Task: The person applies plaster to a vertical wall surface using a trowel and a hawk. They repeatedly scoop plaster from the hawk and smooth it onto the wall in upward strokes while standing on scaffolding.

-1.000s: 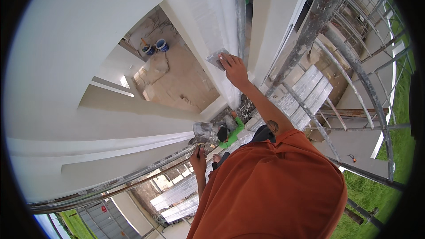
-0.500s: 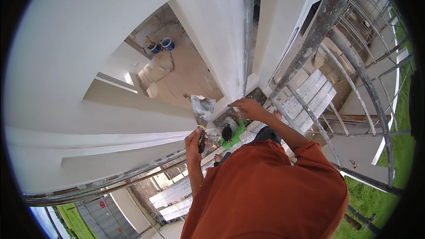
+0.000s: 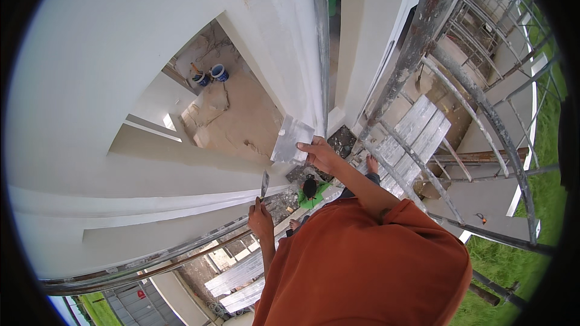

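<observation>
My left hand [image 3: 260,218] is closed round the handle of a putty knife [image 3: 265,183], whose blade points up and is seen nearly edge-on. In my right hand [image 3: 318,153] I grip a flat, pale, smeared rectangular plate [image 3: 287,140], thumb across its face; it looks like a thin metal spreader. The plate is tilted, above and to the right of the knife, and the two are apart. Both tools are in front of the white wall [image 3: 121,42] with its opening. Whether putty is on the knife blade cannot be made out.
Metal scaffold pipes [image 3: 417,36] rise at the right, with plank platforms [image 3: 417,139] below. Further down is a person in a green shirt [image 3: 314,195]. Through the wall opening, blue buckets [image 3: 219,72] stand on a dusty floor. A horizontal pipe [image 3: 145,270] runs at lower left.
My right hand, empty before, now holds the plate and has moved left. The putty knife has turned from face-on to nearly edge-on and is lower. The view has shifted slightly.
</observation>
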The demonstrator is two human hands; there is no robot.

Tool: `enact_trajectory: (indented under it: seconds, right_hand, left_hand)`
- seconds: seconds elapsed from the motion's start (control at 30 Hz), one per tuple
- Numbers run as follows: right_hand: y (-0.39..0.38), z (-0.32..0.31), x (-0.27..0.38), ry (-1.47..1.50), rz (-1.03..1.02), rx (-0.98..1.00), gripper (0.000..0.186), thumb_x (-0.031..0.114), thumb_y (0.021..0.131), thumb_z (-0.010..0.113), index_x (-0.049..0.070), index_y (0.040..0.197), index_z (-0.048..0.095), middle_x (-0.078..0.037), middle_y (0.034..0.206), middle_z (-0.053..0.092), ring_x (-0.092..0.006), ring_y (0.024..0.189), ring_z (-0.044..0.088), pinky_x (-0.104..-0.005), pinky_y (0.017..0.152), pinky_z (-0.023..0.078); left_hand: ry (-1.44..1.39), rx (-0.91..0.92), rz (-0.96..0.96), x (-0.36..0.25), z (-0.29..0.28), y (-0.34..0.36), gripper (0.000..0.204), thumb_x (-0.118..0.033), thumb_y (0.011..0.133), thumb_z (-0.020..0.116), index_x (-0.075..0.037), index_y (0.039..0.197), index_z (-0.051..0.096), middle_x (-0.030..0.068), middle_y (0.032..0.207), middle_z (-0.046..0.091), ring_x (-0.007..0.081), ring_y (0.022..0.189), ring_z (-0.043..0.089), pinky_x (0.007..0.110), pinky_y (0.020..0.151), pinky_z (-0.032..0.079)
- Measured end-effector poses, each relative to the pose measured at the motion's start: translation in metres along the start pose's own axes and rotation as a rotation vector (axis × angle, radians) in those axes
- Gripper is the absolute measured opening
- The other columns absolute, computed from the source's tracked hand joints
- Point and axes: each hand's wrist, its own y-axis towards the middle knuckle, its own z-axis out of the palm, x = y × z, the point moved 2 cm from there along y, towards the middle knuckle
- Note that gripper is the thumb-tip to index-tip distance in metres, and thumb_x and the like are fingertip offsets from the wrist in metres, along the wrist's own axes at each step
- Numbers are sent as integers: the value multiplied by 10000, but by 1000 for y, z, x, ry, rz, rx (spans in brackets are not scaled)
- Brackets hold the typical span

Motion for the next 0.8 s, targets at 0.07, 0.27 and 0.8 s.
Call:
enact_trajectory:
  seconds: [0.07,0.27,0.8]
  right_hand:
    - [11,-11,29,-122,-143,-148,197,110,874,622,26,1052,605,-32,977,653,-127,848,633,-306,731,517]
    - [57,-6,93,-911,-734,-576,147,87,847,588,-43,907,621,-108,687,627,-214,647,610,-338,561,420]
    - [42,89,51,-1241,-1116,-578,451,-86,717,535,2,1154,607,-129,1125,567,-293,970,566,-363,778,497]
  left_hand:
    - [6,1,-81,29,3,-17,276,-208,872,583,-88,1111,651,150,839,633,342,709,629,452,574,478]
    - [-57,-62,-186,87,25,-52,242,-190,869,581,-58,1048,675,199,734,619,366,667,610,439,565,456]
    - [-442,61,-359,83,37,-87,311,-234,915,514,15,1030,661,176,619,601,254,529,579,370,511,421]
